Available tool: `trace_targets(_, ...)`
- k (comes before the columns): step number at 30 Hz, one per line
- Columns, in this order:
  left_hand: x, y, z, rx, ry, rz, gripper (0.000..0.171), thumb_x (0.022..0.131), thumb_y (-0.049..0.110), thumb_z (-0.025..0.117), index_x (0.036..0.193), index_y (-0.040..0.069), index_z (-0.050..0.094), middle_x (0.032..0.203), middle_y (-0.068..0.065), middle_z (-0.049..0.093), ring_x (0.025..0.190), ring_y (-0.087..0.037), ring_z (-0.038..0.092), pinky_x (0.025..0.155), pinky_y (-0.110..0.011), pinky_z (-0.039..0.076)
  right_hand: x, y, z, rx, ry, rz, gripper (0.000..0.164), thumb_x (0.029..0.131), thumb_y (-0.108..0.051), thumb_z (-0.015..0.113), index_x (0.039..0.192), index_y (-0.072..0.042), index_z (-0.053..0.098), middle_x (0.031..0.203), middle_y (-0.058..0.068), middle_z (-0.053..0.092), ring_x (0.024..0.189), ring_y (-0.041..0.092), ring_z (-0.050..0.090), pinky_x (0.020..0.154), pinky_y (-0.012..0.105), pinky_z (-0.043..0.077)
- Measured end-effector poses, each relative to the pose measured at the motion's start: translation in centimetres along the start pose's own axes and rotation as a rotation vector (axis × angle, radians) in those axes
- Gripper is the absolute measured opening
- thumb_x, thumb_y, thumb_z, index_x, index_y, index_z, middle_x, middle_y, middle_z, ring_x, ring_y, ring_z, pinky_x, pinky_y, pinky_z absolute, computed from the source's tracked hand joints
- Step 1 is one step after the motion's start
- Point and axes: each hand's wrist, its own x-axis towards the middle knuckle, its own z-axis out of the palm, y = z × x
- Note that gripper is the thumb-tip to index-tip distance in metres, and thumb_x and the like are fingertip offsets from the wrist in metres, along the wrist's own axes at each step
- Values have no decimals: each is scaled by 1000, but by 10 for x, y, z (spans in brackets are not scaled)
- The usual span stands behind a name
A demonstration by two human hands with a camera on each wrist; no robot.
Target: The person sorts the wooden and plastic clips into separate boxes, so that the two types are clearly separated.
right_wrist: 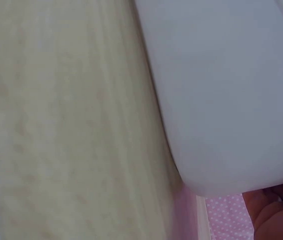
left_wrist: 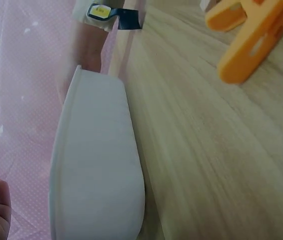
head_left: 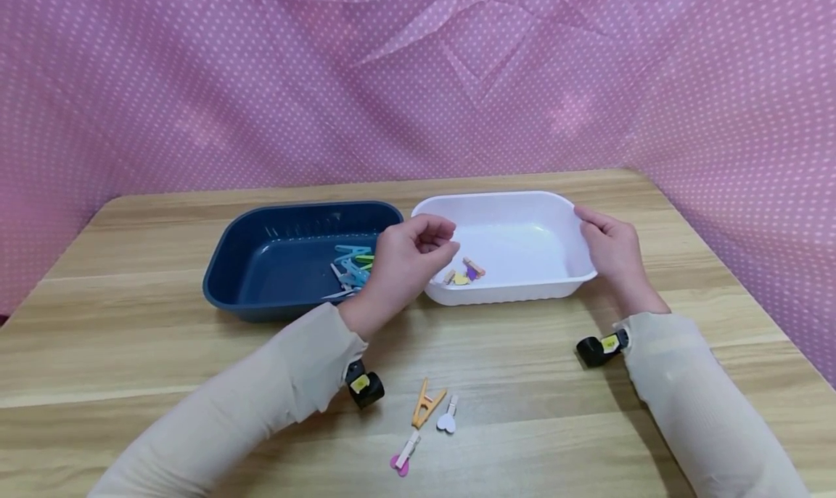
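My right hand [head_left: 614, 255] grips the right rim of a white plastic basin [head_left: 522, 247], thumb on the inner side. Above the basin's left end hovers my left hand [head_left: 406, 266], its fingers loosely bent and nothing visible between them. Beneath it, a few small wooden clips [head_left: 473, 268] with coloured shapes lie in the basin's near-left corner. The left wrist view shows the white basin's outer wall [left_wrist: 99, 155] beside the left fingertips [left_wrist: 0, 200]. In the right wrist view, the right hand [right_wrist: 276, 215] is at the basin's lower end, partly hidden.
Left of the white basin stands a dark blue basin [head_left: 274, 269] with several blue, green and white clothespins [head_left: 353, 269]. Near the table's front lie an orange clothespin [head_left: 426, 405], a white heart clip [head_left: 447, 419] and a pink-ended wooden clip [head_left: 406, 454]. Pink dotted cloth [head_left: 418, 84] hangs behind.
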Motion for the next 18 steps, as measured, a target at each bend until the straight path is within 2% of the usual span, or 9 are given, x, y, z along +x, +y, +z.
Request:
trace_targets(9,-9,10,-4,-31,-31,50,15,83,8,68,97,4,67,88,-6,66,76,-13,59,69,-22,53,1,-2,0,-4,13,-6,42,99,-26,33,138,-13,43,144,7,37,125,28,45,98,40,43)
trace_targets(18,-19,23,-13,-9,-61,86,17,81,8,69,97,4,67,89,-5,66,78,-11,59,72,-22,53,0,-2,0,13,1,14,43,98,-26,34,139,-14,42,146,6,36,127,26,42,100,38,42)
